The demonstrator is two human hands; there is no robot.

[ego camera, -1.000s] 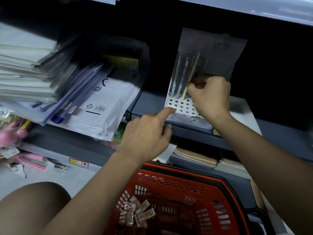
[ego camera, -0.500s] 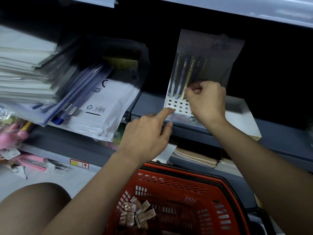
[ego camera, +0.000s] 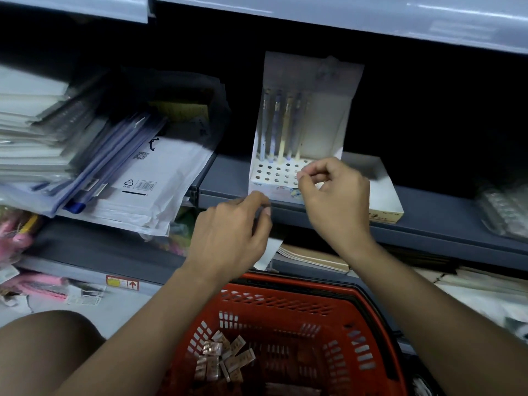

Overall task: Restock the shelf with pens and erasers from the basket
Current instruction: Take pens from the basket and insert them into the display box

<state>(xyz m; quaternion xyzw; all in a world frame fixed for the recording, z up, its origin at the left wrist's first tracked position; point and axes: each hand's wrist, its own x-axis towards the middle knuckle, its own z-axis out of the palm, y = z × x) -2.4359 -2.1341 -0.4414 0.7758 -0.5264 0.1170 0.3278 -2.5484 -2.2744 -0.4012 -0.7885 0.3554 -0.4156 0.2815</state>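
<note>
A white cardboard pen display stand (ego camera: 288, 178) with a perforated base sits at the front edge of the grey shelf (ego camera: 428, 221), and four pens (ego camera: 281, 127) stand upright in its back row of holes, leaning on the tall backing card. A second ago the right hand (ego camera: 334, 192) was up among the pens, fingers closed round one; now it has come down in front of the stand's right corner, fingers curled with thumb and forefinger nearly together, and whether they pinch anything cannot be told. The left hand (ego camera: 231, 232), whose forefinger pointed at the base before, has drawn back below the shelf edge with fingers loosely curled and holding nothing visible. Below both forearms the red plastic basket (ego camera: 285, 304) holds a heap of small wrapped erasers (ego camera: 221, 358) in its left corner. Left of the stand, on the same shelf level, lies a slanting pile of white mailer bags and clear document folders (ego camera: 128, 178); a flat white box (ego camera: 383, 195) sits just right of the stand. Pink items (ego camera: 20, 238) crowd the lower left, and the shelf recess behind is dark.
</note>
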